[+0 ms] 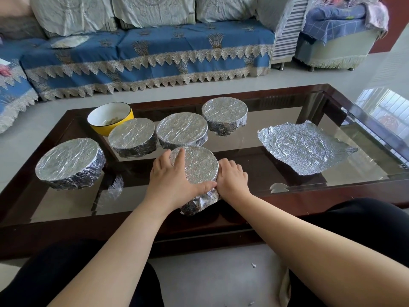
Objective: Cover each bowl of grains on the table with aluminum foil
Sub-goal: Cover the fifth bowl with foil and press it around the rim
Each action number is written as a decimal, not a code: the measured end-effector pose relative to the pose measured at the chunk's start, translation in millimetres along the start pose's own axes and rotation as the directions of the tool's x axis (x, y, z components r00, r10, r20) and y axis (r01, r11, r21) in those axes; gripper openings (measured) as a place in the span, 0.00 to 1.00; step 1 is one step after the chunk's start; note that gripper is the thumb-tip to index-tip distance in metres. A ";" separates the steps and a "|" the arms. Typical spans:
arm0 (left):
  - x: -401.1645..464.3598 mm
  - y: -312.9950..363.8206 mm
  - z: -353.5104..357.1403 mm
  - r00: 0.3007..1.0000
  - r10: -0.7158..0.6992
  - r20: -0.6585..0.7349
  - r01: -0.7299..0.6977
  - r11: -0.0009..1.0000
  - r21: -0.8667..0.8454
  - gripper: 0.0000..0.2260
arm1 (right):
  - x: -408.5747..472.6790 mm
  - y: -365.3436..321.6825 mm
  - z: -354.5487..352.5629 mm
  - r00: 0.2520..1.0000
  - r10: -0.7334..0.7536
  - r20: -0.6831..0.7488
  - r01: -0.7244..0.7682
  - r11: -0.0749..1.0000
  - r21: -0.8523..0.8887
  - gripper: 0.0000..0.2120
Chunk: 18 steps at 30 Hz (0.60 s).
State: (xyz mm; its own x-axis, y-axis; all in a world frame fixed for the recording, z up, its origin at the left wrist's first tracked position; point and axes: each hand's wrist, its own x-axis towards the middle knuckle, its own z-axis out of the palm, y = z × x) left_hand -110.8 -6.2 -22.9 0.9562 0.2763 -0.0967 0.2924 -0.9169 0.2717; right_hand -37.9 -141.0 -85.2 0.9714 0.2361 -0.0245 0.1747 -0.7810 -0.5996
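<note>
Pressing foil down around the nearest bowl [197, 167] at the front edge of the glass-topped coffee table [276, 120], both hands on it

Head view:
- left hand [174, 176] lies over the left part of the foil top, fingers straight and slightly spread, thumb stretched along the near rim
- right hand [232, 177] sits against the bowl's right side, fingers curled onto the foil at the rim; how far they wrap, cannot tell
- foil on this bowl is flat on top, crumpled down the near side
- four more foil-covered bowls on the table: one far left [68, 162], one left of centre [132, 136], one in the middle [181, 129] just behind the held bowl, one further back right [224, 115]
- middle pair nearly touching each other
- yellow bowl [110, 117] with white inside stands uncovered at the back left, a little grain in the bottom, just behind the left-of-centre covered bowl
- loose sheet of aluminum foil [305, 147] lies flat and wrinkled on the glass to the right, well apart from the bowls
- blue-covered sofa [143, 54] with lace trim behind the table
- small foil scrap [253, 265] on the floor between the knees
</note>
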 end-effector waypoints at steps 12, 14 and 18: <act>2.9 -2.6 10.0 0.998 -0.004 -0.061 0.003 1.000 -0.029 0.54 | 8.8 0.1 -8.8 0.944 0.232 0.234 -0.329 0.623 0.710 0.08; 2.5 -2.2 10.2 0.997 -0.013 -0.078 0.011 0.999 -0.031 0.54 | 7.0 -0.2 -12.6 0.921 0.266 0.285 -0.386 0.508 0.770 0.08; 2.9 -0.7 11.8 0.994 -0.036 -0.101 0.033 0.999 -0.026 0.55 | -3.6 -0.1 -20.5 0.935 0.253 0.247 -0.348 0.530 0.774 0.13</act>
State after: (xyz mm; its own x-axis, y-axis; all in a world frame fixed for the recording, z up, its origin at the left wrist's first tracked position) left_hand -108.4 -8.1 -34.7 0.9415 0.3368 -0.0090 0.3245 -0.8994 0.2929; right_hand -38.1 -153.6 -68.7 0.9132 0.1655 -0.3724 -0.3695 -0.0487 -0.9279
